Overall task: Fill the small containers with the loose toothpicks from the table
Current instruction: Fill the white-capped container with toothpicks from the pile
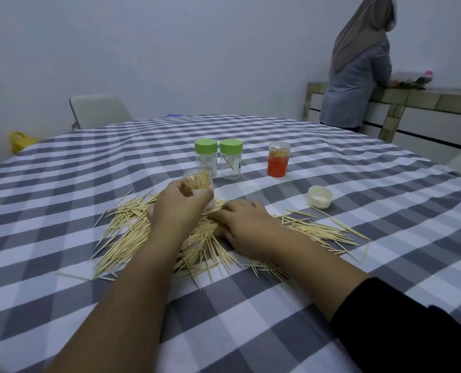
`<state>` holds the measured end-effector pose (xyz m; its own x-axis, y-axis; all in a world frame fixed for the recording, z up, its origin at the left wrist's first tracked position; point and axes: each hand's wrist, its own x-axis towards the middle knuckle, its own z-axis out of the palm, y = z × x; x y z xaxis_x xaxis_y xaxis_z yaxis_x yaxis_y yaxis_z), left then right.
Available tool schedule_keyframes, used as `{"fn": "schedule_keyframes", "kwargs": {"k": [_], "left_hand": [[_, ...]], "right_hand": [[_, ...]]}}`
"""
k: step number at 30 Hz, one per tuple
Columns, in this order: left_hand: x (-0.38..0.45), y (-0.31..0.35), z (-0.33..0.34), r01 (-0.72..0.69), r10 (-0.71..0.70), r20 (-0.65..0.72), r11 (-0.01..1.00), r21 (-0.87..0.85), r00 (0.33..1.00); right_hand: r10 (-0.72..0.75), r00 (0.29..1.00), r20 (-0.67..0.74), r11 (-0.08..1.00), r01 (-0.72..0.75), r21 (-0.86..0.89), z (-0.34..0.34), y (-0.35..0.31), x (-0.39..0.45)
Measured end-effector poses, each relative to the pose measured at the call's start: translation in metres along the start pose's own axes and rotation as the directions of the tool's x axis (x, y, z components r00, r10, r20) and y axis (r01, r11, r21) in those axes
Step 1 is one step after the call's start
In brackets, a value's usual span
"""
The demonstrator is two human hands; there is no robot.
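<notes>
**Over the toothpick pile: one jar in hand, one hand in the heap**

On the worktop (358, 184), covered in a grey-and-white checked cloth, a wide heap of loose toothpicks (132, 238) lies spread in front of the person. The left hand (179, 208) is raised just above the heap, its grip closed round a small clear container (198, 184) with no lid on; the jar is tilted toward the camera and already packed with toothpicks. The right hand (241, 224) lies low on the middle of the pile, palm down, fingers bent among the sticks; whether they pinch any cannot be told, since the fingertips are hidden.

Behind the held jar stand two clear jars with green lids (218, 160), side by side and close together, each with only a stick or two inside. To their right, apart from them, stands an orange-labelled jar (277, 160), uncapped and full of toothpicks. A cream lid (320, 197) lies upside down on the cloth nearer the person, right of the hands.

A white chair (97, 110) stands at the far edge. Another person (358, 76) stands with their back turned at a tiled counter (425, 99) on the right.
</notes>
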<state>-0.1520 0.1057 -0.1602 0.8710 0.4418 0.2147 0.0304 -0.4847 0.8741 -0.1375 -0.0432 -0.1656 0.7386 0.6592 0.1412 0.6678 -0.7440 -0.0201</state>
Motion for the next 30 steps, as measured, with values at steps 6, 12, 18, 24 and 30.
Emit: {"fn": "schedule_keyframes", "kwargs": {"k": [6,12,18,24,30], "left_hand": [[-0.002,0.003,0.000,-0.007,0.007,-0.010,1.000,0.017,1.000],[-0.006,0.007,-0.001,0.000,0.000,0.006,0.999,0.033,1.000],[-0.010,0.011,-0.002,-0.011,0.011,-0.001,0.999,0.049,1.000],[-0.010,0.011,-0.001,-0.012,0.011,0.018,0.999,0.044,1.000],[-0.014,0.015,-0.001,0.001,-0.002,0.018,0.999,0.053,1.000]], "right_hand": [[0.043,0.999,-0.029,0.993,-0.046,-0.109,-0.004,0.006,-0.003],[0.189,0.981,0.035,0.981,-0.187,-0.059,-0.015,0.018,-0.016],[0.043,0.997,0.061,0.999,-0.043,-0.012,-0.013,-0.003,-0.015],[0.045,0.999,0.020,0.989,-0.042,-0.140,-0.007,-0.009,-0.009],[0.110,0.994,-0.019,0.975,-0.112,-0.194,-0.010,-0.005,-0.010]]}}
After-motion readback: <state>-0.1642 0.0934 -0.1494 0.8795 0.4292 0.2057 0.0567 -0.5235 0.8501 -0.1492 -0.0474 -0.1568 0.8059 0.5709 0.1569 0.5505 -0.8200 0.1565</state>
